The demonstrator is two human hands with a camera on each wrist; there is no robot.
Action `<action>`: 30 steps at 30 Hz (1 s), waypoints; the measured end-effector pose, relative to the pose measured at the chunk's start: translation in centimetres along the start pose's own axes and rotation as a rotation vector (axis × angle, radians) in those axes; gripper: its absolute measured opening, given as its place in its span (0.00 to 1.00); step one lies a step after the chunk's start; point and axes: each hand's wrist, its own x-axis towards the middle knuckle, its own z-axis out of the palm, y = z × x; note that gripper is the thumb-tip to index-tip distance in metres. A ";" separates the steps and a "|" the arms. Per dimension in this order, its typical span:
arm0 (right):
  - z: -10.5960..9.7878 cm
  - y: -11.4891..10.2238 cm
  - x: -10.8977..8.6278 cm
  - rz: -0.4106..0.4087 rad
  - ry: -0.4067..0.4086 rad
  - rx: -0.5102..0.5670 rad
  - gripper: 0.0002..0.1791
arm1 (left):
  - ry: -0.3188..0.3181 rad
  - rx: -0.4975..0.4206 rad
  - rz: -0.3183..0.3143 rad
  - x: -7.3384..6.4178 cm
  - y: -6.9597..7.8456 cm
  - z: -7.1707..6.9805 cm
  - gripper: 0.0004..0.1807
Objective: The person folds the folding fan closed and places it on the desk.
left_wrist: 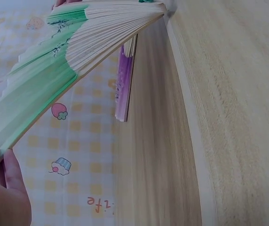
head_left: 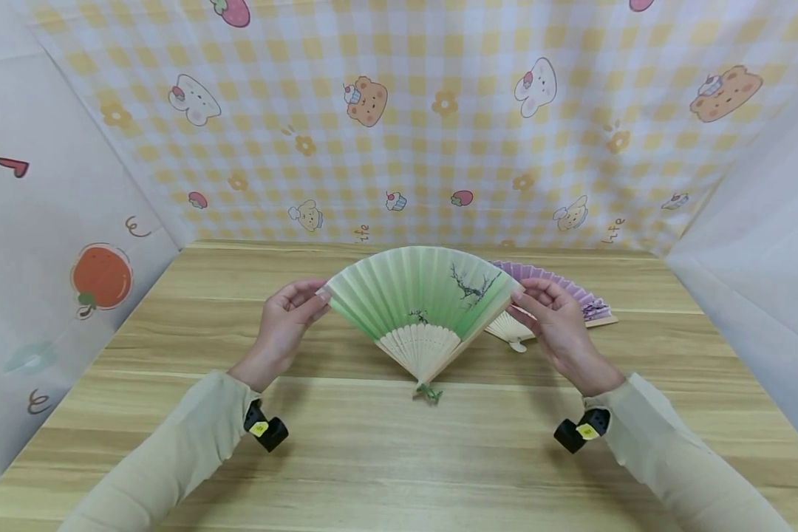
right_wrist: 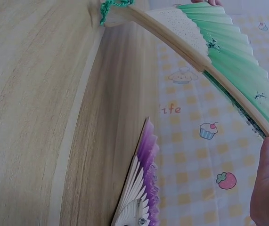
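Observation:
A green folding fan with a dark branch print is spread wide above the table, its ribs meeting at the bottom beside a green cord. My left hand pinches its left outer corner between thumb and fingers; the left wrist view shows that same grip at the fan's edge. At the opposite corner, my right hand pinches the fan's right edge. Behind the right hand, a purple folding fan lies spread on the table, partly hidden by that hand and the green fan.
The wooden table runs back to a yellow checked cloth hanging behind it. White sheets enclose the sides. Each wrist wears a small black camera.

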 end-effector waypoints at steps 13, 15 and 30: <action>0.4 -0.1 -0.1 0.008 -0.010 -0.051 0.08 | -0.045 -0.010 0.011 -0.2 0.2 0.3 0.07; 0.6 -0.2 -0.1 0.011 -0.014 -0.058 0.08 | -0.046 -0.002 0.013 -0.2 0.2 0.3 0.07; 1.5 -0.3 -0.1 0.003 -0.065 -0.090 0.08 | -0.074 0.018 0.021 -0.1 0.3 0.9 0.07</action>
